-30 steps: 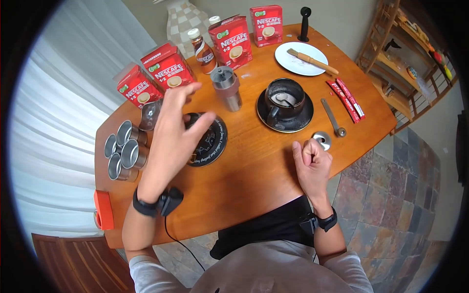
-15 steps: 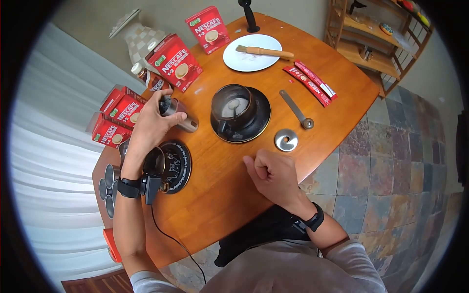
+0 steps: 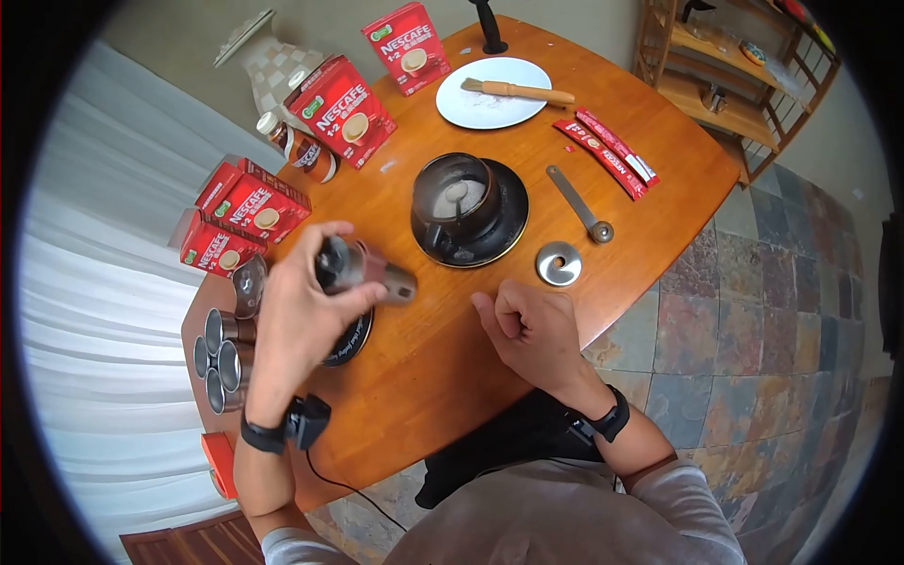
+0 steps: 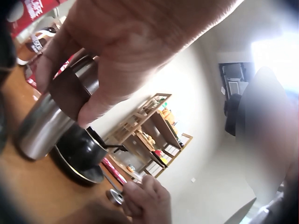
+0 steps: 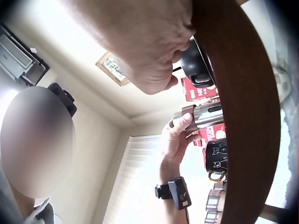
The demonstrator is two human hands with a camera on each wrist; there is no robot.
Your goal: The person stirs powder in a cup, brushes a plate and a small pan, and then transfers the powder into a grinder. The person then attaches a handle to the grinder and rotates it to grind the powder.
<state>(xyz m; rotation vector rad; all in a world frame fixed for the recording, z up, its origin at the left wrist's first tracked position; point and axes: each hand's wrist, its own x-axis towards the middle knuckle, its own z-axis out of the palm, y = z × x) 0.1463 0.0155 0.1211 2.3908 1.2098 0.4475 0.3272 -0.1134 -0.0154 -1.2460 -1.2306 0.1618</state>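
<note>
My left hand (image 3: 306, 311) grips the upper part of a steel grinder (image 3: 400, 284) with a brown band, thumb on one side and fingers on the other. In the left wrist view the grinder (image 4: 44, 128) leans over the wood, its base near the table. My right hand (image 3: 537, 334) rests near the table's front edge, fingers curled, holding nothing visible. Ahead of it stands a black cup (image 3: 480, 221) on a black saucer (image 3: 516, 224), with a spoon (image 3: 458, 200) and pale powder inside. A steel ring-shaped disc (image 3: 559, 265) lies beside the right hand.
Red boxes (image 3: 348, 113) and a bottle (image 3: 303, 151) line the back left. Steel cups (image 3: 228, 363) stand at the left edge, beside a glass vessel (image 3: 250, 282). Farther right are a white plate (image 3: 485, 113) with a brush (image 3: 527, 92), red sachets (image 3: 617, 160) and a measuring spoon (image 3: 576, 205).
My left hand reached the grinder, took hold of it, and has carried it toward the table's front, over the patterned black round piece. The right hand stays curled near the front edge.
</note>
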